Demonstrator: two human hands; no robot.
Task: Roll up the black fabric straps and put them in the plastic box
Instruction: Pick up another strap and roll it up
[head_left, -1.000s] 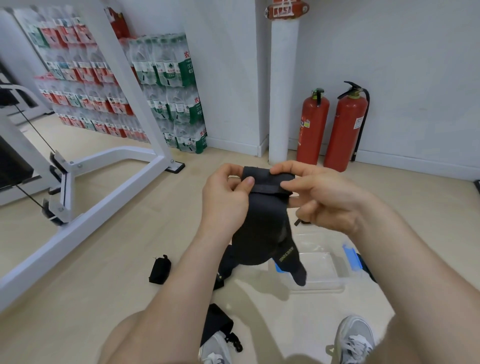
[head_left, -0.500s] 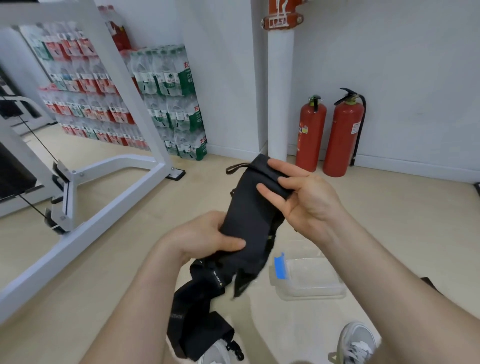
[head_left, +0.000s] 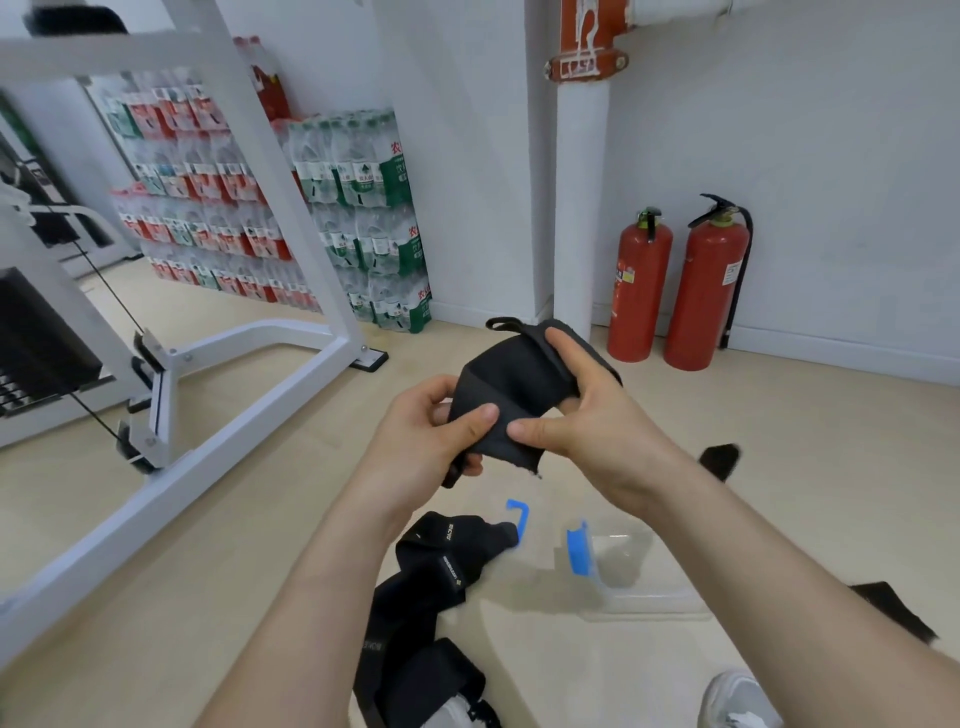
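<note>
I hold a black fabric strap (head_left: 511, 384) at chest height with both hands. My left hand (head_left: 431, 439) pinches its lower left edge between thumb and fingers. My right hand (head_left: 597, 415) grips the right side, thumb on the lower edge and fingers over the top fold. The long tail of the strap (head_left: 436, 577) hangs down to the floor. The clear plastic box (head_left: 628, 566) with blue clips sits on the floor below my right forearm.
More black straps lie on the floor: one (head_left: 719, 460) right of my right hand, one (head_left: 893, 613) at the far right. A white gym machine frame (head_left: 249, 395) stands left. Two red fire extinguishers (head_left: 675, 291) and stacked water bottle packs (head_left: 332, 218) line the wall.
My left hand rose from the strap's middle to pinch its lower edge beside my right thumb. The held part is now bunched into a shorter fold, and the tail hangs lower.
</note>
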